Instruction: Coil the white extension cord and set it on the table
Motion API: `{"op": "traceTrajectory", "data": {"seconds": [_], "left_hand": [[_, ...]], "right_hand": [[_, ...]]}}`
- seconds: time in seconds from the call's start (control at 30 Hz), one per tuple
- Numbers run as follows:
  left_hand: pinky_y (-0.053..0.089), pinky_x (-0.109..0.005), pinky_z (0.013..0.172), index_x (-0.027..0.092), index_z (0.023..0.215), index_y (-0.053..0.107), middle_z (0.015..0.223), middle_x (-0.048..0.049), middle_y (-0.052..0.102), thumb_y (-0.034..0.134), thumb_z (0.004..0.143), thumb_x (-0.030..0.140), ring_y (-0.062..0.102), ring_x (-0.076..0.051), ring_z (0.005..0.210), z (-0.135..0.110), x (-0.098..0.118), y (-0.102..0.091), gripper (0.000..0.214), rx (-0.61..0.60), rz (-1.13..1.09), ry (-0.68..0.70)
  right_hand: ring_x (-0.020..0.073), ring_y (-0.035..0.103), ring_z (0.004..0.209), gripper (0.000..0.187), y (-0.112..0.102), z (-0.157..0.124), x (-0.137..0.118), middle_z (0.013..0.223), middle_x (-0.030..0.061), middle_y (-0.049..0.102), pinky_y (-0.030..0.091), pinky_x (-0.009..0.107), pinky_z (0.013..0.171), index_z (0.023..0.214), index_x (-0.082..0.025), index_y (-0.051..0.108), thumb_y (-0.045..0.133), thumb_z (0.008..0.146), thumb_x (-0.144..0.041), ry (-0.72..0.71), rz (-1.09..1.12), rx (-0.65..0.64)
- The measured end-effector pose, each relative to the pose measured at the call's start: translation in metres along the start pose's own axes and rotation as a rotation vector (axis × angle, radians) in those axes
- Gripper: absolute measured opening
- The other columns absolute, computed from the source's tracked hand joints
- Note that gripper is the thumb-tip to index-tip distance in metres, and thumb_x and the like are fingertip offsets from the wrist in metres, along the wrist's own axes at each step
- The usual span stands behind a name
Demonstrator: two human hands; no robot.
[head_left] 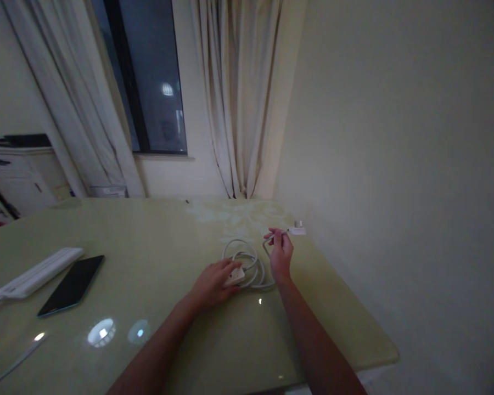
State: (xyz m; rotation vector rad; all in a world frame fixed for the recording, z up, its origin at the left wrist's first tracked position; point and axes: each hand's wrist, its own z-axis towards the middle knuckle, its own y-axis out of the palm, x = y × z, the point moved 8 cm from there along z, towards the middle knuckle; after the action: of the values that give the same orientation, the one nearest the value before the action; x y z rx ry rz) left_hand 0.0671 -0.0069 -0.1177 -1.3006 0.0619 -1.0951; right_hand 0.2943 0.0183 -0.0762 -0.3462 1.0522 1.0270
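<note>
Gleaming table (160, 241) — cable (262, 286), curtained window (154, 77).

I can read no text, brand, number or sign anywhere. The face of the white extension socket (236, 276) under my left hand (216, 282) is too small to make out. Nothing legible shows on the white plug (298, 230) beyond and right of that socket, or on the black-screened mobile device (72, 286) well left of it.
</note>
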Motion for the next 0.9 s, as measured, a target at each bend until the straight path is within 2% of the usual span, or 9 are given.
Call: {"op": "traceTrajectory", "data": {"seconds": [0.1,0.17,0.3,0.4,0.47,0.6,0.73,0.83,0.9], "left_hand": [[0.051,-0.040,0.101,0.027,0.133,0.064,0.128,-0.0102,0.069,0.066,0.090,0.045,0.065,-0.027,0.117,0.004,-0.006,-0.012,0.047,0.106,-0.190,-0.066],[0.056,-0.038,0.093,0.022,0.126,0.067,0.122,-0.0112,0.072,0.064,0.090,0.051,0.069,-0.026,0.108,0.005,-0.019,-0.030,0.046,0.268,-0.408,-0.179],[0.059,-0.027,0.065,0.017,0.119,0.066,0.113,-0.0118,0.074,0.062,0.091,0.052,0.071,-0.018,0.078,-0.009,-0.063,-0.058,0.045,0.673,-1.015,-0.468],[0.058,-0.018,0.063,0.016,0.116,0.065,0.110,-0.0120,0.074,0.053,0.098,0.038,0.070,-0.012,0.077,-0.024,-0.095,-0.063,0.031,0.898,-1.506,-0.594],[0.059,-0.017,0.063,0.016,0.111,0.065,0.106,-0.0117,0.073,0.047,0.100,0.034,0.070,-0.012,0.081,-0.034,-0.115,-0.068,0.027,1.021,-1.692,-0.620],[0.060,-0.018,0.066,0.019,0.099,0.061,0.095,-0.0061,0.069,0.053,0.098,0.030,0.070,-0.012,0.083,-0.051,-0.147,-0.080,0.014,1.229,-1.663,-0.649],[0.060,-0.020,0.068,0.021,0.097,0.059,0.090,-0.0036,0.067,0.056,0.095,0.031,0.068,-0.011,0.079,-0.048,-0.154,-0.084,0.010,1.200,-1.516,-0.637],[0.057,-0.019,0.064,0.021,0.099,0.059,0.092,-0.0024,0.066,0.062,0.089,0.030,0.067,-0.011,0.076,-0.050,-0.155,-0.082,0.014,1.175,-1.341,-0.695],[0.055,-0.021,0.064,0.020,0.098,0.060,0.092,-0.0025,0.066,0.070,0.082,0.031,0.065,-0.013,0.076,-0.061,-0.157,-0.086,0.023,1.191,-1.055,-0.801]], "right_hand": [[0.0187,0.064,0.086,0.042,0.002,-0.002,-0.002,0.086,0.0077,0.072,0.048,0.033,0.083,0.096,-0.015,0.069,0.050,0.100,-0.052,-0.063,-0.084,-0.046],[0.0203,0.064,0.093,0.041,0.003,-0.003,-0.005,0.090,0.0083,0.072,0.046,0.034,0.088,0.091,-0.016,0.069,0.048,0.101,-0.051,-0.116,-0.148,-0.053],[0.0189,0.061,0.090,0.042,0.004,-0.002,-0.004,0.092,0.0069,0.069,0.045,0.033,0.087,0.090,-0.018,0.066,0.042,0.103,-0.050,-0.186,-0.239,-0.059],[0.0184,0.059,0.086,0.041,0.005,-0.001,0.003,0.089,0.0053,0.066,0.044,0.033,0.087,0.090,-0.019,0.061,0.039,0.104,-0.049,-0.203,-0.290,-0.071],[0.0194,0.057,0.084,0.039,0.007,-0.001,0.006,0.086,0.0052,0.064,0.043,0.034,0.085,0.089,-0.019,0.060,0.036,0.105,-0.046,-0.236,-0.367,-0.089],[0.0241,0.053,0.090,0.031,0.011,-0.003,-0.005,0.090,0.0093,0.062,0.041,0.037,0.085,0.093,-0.019,0.064,0.039,0.104,-0.032,-0.407,-0.667,-0.124],[0.0230,0.050,0.087,0.032,0.019,-0.006,-0.016,0.087,0.0085,0.061,0.036,0.033,0.077,0.087,-0.020,0.066,0.042,0.105,-0.033,-0.527,-0.930,-0.216],[0.0187,0.047,0.070,0.043,0.016,-0.002,-0.013,0.073,0.0046,0.058,0.028,0.030,0.065,0.078,-0.020,0.064,0.045,0.105,-0.049,-0.441,-0.995,-0.243],[0.0159,0.042,0.061,0.051,0.006,0.005,-0.008,0.066,0.0022,0.056,0.022,0.029,0.061,0.074,-0.020,0.063,0.047,0.102,-0.059,-0.306,-0.997,-0.207]]}}
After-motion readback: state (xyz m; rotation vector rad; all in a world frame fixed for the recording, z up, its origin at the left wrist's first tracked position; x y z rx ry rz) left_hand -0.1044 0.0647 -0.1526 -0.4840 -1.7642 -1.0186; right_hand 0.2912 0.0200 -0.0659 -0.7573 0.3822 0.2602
